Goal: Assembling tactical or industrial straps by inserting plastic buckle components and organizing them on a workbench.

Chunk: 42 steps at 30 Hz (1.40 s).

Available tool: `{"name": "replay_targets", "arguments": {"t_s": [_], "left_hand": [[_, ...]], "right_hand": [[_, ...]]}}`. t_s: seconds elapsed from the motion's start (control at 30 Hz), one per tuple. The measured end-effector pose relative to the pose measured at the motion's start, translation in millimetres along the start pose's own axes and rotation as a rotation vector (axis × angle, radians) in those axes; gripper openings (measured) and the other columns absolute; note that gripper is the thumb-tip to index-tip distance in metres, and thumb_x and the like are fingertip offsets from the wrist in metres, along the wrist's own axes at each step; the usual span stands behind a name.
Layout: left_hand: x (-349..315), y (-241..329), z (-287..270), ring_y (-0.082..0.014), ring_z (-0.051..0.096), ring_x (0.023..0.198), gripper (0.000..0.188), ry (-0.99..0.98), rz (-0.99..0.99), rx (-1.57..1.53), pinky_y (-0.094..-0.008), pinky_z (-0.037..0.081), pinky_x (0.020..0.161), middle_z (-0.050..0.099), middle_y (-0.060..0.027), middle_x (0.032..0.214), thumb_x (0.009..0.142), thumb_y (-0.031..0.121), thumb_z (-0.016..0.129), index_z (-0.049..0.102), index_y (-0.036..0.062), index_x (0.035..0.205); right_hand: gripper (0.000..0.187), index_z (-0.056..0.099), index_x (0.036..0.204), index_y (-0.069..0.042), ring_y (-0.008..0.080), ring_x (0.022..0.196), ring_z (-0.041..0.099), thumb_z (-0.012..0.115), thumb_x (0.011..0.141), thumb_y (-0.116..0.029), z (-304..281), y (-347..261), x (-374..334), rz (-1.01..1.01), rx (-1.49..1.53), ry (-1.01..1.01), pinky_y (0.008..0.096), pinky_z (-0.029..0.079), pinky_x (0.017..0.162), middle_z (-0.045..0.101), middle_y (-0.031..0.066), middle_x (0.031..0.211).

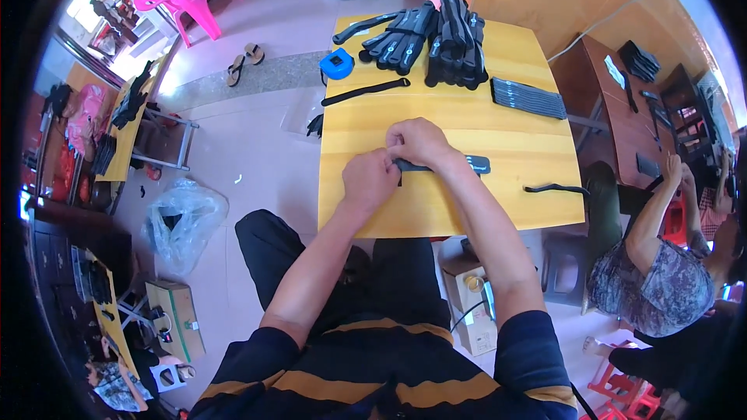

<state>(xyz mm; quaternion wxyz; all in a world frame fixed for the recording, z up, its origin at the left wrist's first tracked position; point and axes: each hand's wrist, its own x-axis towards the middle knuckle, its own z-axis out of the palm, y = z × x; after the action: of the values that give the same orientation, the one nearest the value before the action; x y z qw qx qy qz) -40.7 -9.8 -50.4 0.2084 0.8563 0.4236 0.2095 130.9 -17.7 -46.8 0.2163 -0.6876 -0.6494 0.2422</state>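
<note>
A black strap (419, 166) lies across the near middle of the yellow table, its broad padded end (478, 164) sticking out to the right beneath my right wrist. My left hand (370, 179) and my right hand (416, 142) meet at the strap's left end, fingers closed and pinching it. The fingertips cover that end, so its detail is hidden. Beyond my hands a thin black strap (366, 92) with a looped end lies flat. Another narrow black strap (556, 188) rests by the table's right edge.
Bundles of black straps (456, 43) are heaped at the table's far side, beside a blue device (337, 64). A flat row of dark straps (528, 99) lies at right. Co-workers sit nearby; one person (654, 280) is at the brown table (615, 101). A plastic bag (185, 225) is on the floor.
</note>
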Motion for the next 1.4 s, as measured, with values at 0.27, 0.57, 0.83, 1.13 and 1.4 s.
{"name": "replay_targets", "arguments": {"t_s": [0.27,0.57,0.83,1.13,1.4], "left_hand": [[-0.4,3.9,10.0,-0.0358,0.065,0.065,0.009,0.075,0.158,-0.037,-0.0482,0.051,0.060,0.065,-0.0134,0.068,0.073,0.012,0.069,0.063,0.0065,0.071],[-50.1,48.2,28.9,-0.0257,0.055,0.065,0.013,-0.045,0.862,-0.256,-0.0426,0.044,0.057,0.052,-0.0049,0.068,0.073,0.014,0.067,0.056,0.0122,0.068],[-184.8,164.9,33.0,-0.0317,0.065,0.077,0.013,-0.503,1.014,-0.726,-0.0458,0.052,0.066,0.066,-0.0120,0.078,0.075,0.018,0.066,0.062,0.0070,0.069],[-93.6,78.3,-35.2,-0.0313,0.064,0.068,0.030,-0.025,0.337,-0.514,-0.0411,0.051,0.059,0.062,-0.0104,0.074,0.082,0.034,0.075,0.061,0.0080,0.085],[-60.4,69.5,-18.8,-0.0363,0.066,0.063,0.042,-0.098,0.221,-0.083,-0.0486,0.049,0.057,0.064,-0.0141,0.069,0.082,0.044,0.075,0.060,0.0053,0.090]], "right_hand": [[0.013,0.072,0.089,-0.017,0.0299,0.097,0.068,0.073,0.079,-0.025,-3.3,-2.7,-3.0,0.029,-0.119,-0.025,0.0441,0.055,0.080,0.072,0.0081,0.096],[0.021,0.070,0.088,-0.015,0.0304,0.096,0.067,0.077,0.080,-0.033,-6.0,-4.0,-11.9,-0.018,-0.078,-0.006,0.0448,0.053,0.080,0.070,0.0088,0.095],[0.021,0.068,0.088,-0.013,0.0307,0.092,0.067,0.075,0.083,-0.032,-1.8,-6.7,-18.5,-0.072,-0.077,0.015,0.0446,0.052,0.078,0.068,0.0084,0.091],[0.022,0.068,0.089,-0.011,0.0313,0.090,0.067,0.073,0.085,-0.032,5.9,6.0,-18.1,-0.156,-0.029,0.119,0.0444,0.053,0.078,0.070,0.0090,0.090],[0.021,0.067,0.083,-0.009,0.0286,0.077,0.066,0.073,0.082,-0.029,6.8,4.6,-16.6,-0.153,-0.028,0.134,0.0416,0.051,0.070,0.067,0.0081,0.077]]}}
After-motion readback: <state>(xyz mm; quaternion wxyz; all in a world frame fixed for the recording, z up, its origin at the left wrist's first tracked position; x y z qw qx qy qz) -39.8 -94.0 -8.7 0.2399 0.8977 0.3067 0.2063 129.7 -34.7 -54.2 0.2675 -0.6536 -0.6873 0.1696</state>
